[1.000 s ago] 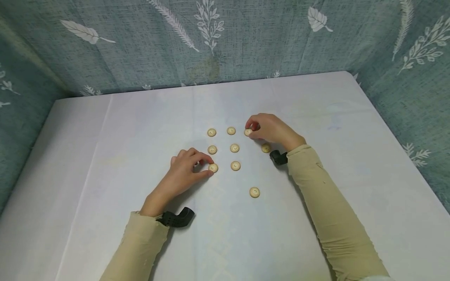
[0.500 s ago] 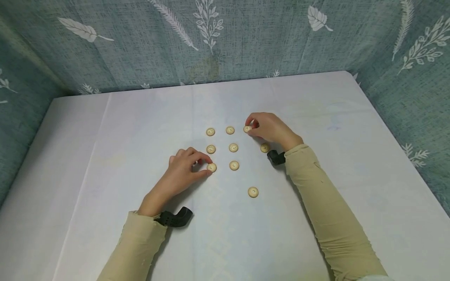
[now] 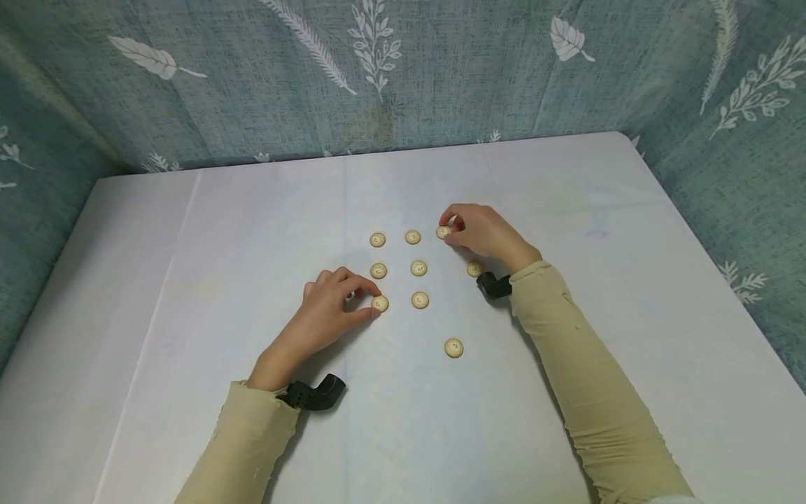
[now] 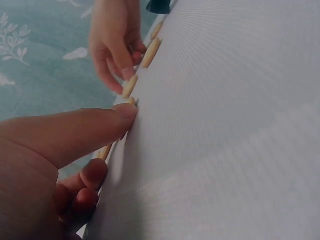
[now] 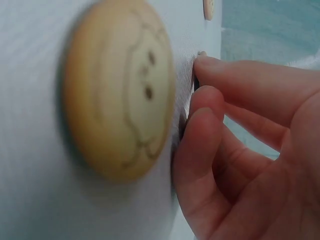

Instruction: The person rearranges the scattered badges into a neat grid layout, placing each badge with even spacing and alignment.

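Between thumb and forefinger, my left hand (image 3: 330, 304) pinches a round tan disc (image 3: 380, 303) lying on the white tabletop. My right hand (image 3: 485, 231) pinches another disc (image 3: 443, 232) at the right end of the far row. Left of that disc are a far-middle disc (image 3: 412, 236) and a far-left disc (image 3: 378, 239). Nearer me lie a left disc (image 3: 378, 271), a middle disc (image 3: 418, 268) and a lower disc (image 3: 420, 300). By the right wrist sits a disc with a printed animal-like face (image 5: 120, 90). Fingers partly cover both pinched discs.
One loose disc (image 3: 454, 348) lies nearest me, apart from the others. The white tabletop (image 3: 220, 280) stretches out on both sides. Green curtains (image 3: 441, 77) with white leaf prints hang behind it. A black camera mount (image 3: 315, 393) sticks out from the left wrist.
My right hand has shifted its disc slightly away from me, about level with the rest of the far row. The left hand keeps its pinch in the same place.
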